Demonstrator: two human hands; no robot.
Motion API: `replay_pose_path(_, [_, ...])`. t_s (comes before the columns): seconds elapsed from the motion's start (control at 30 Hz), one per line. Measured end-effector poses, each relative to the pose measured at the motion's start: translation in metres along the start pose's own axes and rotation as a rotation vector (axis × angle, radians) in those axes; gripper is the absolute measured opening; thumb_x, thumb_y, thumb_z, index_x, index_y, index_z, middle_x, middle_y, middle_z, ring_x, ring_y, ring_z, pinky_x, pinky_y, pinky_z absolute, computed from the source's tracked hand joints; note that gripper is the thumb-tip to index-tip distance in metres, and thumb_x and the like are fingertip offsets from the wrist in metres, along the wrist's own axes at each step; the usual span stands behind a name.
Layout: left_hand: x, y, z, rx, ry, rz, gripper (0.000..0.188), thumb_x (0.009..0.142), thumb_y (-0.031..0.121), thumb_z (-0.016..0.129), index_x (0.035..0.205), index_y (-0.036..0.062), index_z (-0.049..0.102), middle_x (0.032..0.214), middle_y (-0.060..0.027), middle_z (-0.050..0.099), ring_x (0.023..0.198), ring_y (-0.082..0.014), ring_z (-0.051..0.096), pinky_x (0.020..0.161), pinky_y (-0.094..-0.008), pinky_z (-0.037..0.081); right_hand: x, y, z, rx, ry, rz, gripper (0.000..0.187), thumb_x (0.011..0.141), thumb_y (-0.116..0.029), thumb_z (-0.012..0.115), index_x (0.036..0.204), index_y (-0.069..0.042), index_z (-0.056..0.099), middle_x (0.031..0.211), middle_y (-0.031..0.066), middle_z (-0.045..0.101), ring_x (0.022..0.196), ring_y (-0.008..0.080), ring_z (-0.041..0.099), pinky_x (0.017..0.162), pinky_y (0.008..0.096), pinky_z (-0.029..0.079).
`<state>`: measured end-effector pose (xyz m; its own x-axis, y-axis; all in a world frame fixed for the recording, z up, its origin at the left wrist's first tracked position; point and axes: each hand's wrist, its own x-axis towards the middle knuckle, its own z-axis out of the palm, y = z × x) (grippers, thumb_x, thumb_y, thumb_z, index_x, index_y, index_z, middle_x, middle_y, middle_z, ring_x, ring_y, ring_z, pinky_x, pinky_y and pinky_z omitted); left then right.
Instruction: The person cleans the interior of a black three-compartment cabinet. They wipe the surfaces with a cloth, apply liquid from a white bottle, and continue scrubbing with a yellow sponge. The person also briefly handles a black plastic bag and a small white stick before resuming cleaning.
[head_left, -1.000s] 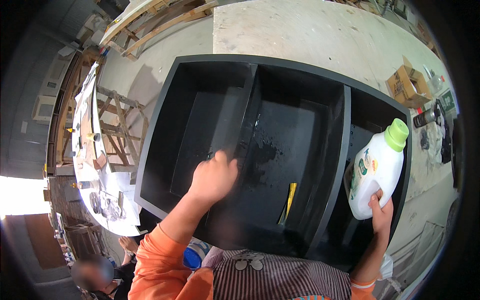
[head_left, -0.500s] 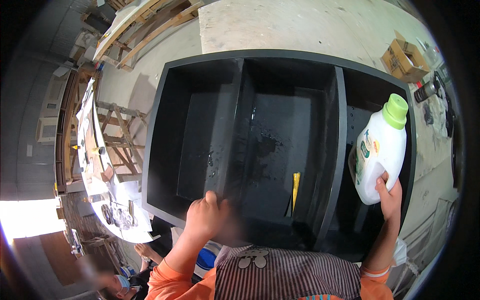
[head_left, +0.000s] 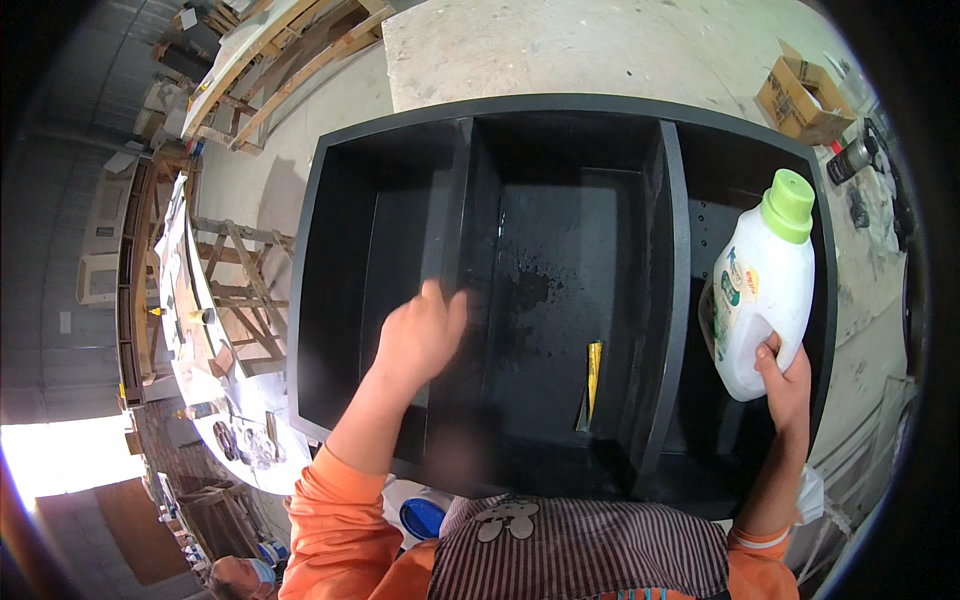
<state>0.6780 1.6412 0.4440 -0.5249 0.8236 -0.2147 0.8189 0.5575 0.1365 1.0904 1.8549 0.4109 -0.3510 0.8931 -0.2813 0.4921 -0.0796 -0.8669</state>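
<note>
Wiping inside a black three-bay cabinet, detergent bottle held at the right.

At far left, a cluttered white worktop [head_left: 200, 330] stands beside a wooden trestle [head_left: 245, 290]. The black cabinet [head_left: 400, 120] lies on its back, open side up, split by two dividers into three compartments. The left compartment shows nothing inside. The left hand [head_left: 420, 335] rests at the left divider, fingers together and loosely curled; blur hides whether it grips anything. The middle compartment carries a wet splatter patch [head_left: 525, 290] and a narrow yellow strip [head_left: 593, 372] leaning near the right divider. Over the right compartment, the right hand [head_left: 785, 385] is clamped on the base of a white bottle [head_left: 765, 300] with a green cap [head_left: 788, 205], held upright, cap closed.
</note>
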Motion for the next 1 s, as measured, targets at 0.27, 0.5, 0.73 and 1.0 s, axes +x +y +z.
replay_pose_path(0.27, [0.094, 0.001, -0.008, -0.012, 0.024, -0.102, 0.046, 0.103, 0.041, 0.046, 0.096, -0.0039, 0.055, 0.091, -0.0299, 0.068, 0.091, -0.0456, 0.067, 0.082, -0.0519, 0.054, -0.001, -0.001, 0.0, -0.016, 0.007, -0.001, 0.012, 0.092, -0.008, 0.062, 0.099, 0.0, 0.057, 0.083, 0.0024, 0.057, 0.077, 0.0121, 0.053, 0.074, 0.0284, 0.045])
replay_pose_path(0.5, [0.159, 0.004, -0.01, -0.163, 0.073, -0.173, 0.058, 0.102, 0.048, 0.046, 0.116, -0.008, 0.053, 0.114, -0.0364, 0.063, 0.114, -0.0479, 0.061, 0.098, -0.0491, 0.047, -0.003, -0.001, -0.001, -0.019, -0.001, 0.013, 0.011, 0.091, -0.008, 0.063, 0.097, 0.0, 0.057, 0.084, 0.002, 0.056, 0.078, 0.0119, 0.052, 0.075, 0.0282, 0.044])
replay_pose_path(0.73, [0.141, -0.001, -0.005, -0.22, -0.025, -0.214, 0.059, 0.102, 0.047, 0.043, 0.122, -0.0084, 0.051, 0.114, -0.0344, 0.065, 0.11, -0.0479, 0.062, 0.097, -0.0488, 0.049, -0.003, -0.001, -0.001, -0.004, -0.004, 0.043, 0.016, 0.09, -0.009, 0.064, 0.101, 0.0, 0.057, 0.088, 0.0017, 0.056, 0.082, 0.0124, 0.052, 0.078, 0.0298, 0.044])
replay_pose_path(1.0, [0.081, 0.003, -0.006, -0.198, -0.098, -0.261, 0.052, 0.103, 0.044, 0.041, 0.113, -0.0056, 0.053, 0.106, -0.0346, 0.066, 0.103, -0.0484, 0.064, 0.093, -0.0506, 0.051, -0.001, 0.001, -0.004, -0.008, -0.031, 0.06, 0.023, 0.091, -0.01, 0.065, 0.11, 0.001, 0.059, 0.094, 0.003, 0.06, 0.087, 0.0132, 0.055, 0.083, 0.0307, 0.046])
